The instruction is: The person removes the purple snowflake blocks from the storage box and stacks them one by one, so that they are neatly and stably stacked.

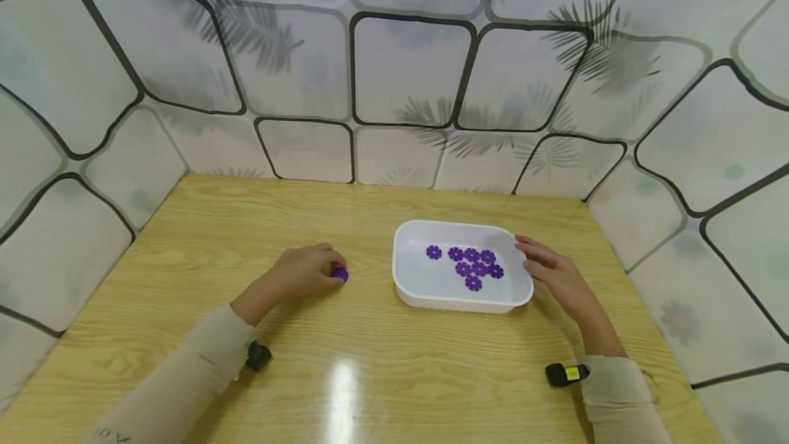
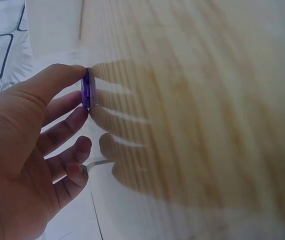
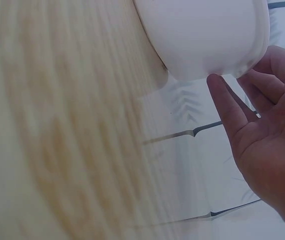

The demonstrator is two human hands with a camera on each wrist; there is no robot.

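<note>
A purple flower-shaped disc is pinched by my left hand on the table, left of the white tray. In the left wrist view the disc stands out edge-on between thumb and fingertips, very near the tabletop; the other fingers bend loosely below. Inside the white tray lie several similar purple discs, mostly grouped toward its right half. At the tray's right end, my right hand touches the rim with nearly straight fingers. The right wrist view shows fingertips against the tray's outer wall.
The light wood-grain table carries the tray near its middle. Patterned panels with dark outlines and leaf prints rise at the back and both sides. A black wrist device is on the left wrist, another black device on the right.
</note>
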